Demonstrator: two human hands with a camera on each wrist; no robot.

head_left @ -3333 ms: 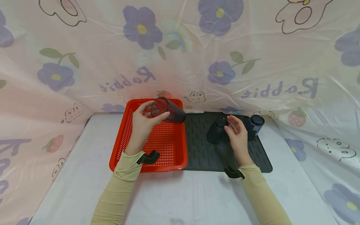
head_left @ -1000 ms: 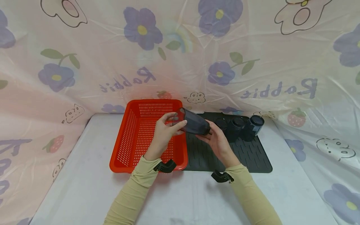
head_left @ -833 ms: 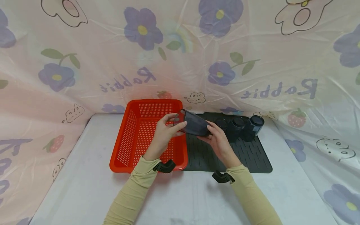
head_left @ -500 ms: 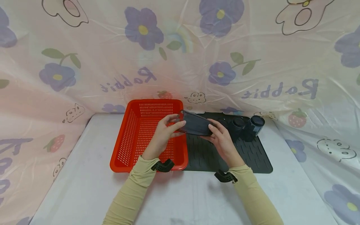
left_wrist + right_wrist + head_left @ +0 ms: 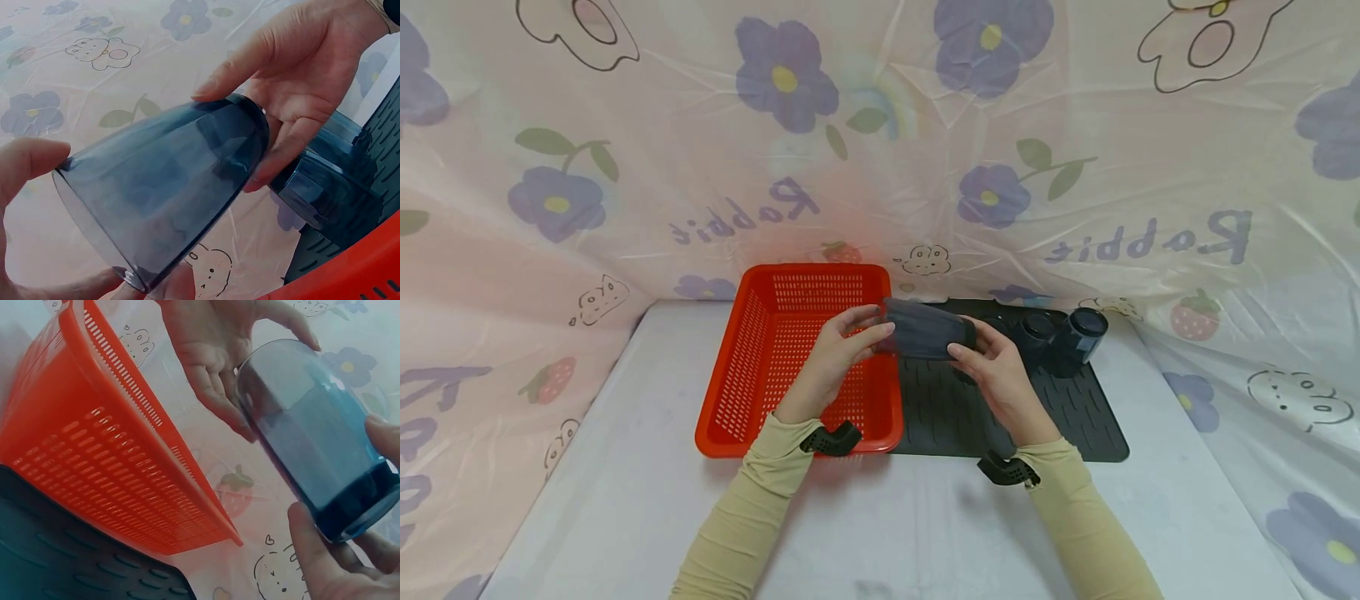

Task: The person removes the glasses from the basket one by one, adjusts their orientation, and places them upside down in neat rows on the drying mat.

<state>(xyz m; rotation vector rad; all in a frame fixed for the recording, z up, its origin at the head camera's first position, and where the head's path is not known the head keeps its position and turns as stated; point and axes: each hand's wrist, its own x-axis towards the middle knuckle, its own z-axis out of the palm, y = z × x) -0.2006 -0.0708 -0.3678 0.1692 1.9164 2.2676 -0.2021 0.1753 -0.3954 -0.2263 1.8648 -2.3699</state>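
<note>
- The table (image 5: 625, 500) is walled on three sides by a flowered sheet (image 5: 700, 167); only the head view shows this whole, with bare tabletop open in front of the arms and to both sides.
- A dark mat (image 5: 1075, 417) lies right of centre, its left edge touching the red basket (image 5: 737, 400). The right wrist view shows the basket's slotted side wall from close by, with the mat's edge below it.
- Two more cups (image 5: 1060, 337) stand at the mat's back edge, near the sheet. The left wrist view shows one lying just behind the right hand's fingers.
- The cup (image 5: 925, 337), blue and see-through, is held in the air on its side over the seam between basket and mat, mouth to the left, base to the right.
- The left hand (image 5: 838, 350) holds the mouth end: thumb on one side of the rim, fingers on the other, spread as wide as the rim. The right wrist view shows its palm open toward the mouth.
- The right hand (image 5: 992, 367) grips the base end, its fingers (image 5: 250, 62) curled round the narrow base, thumb under it.
</note>
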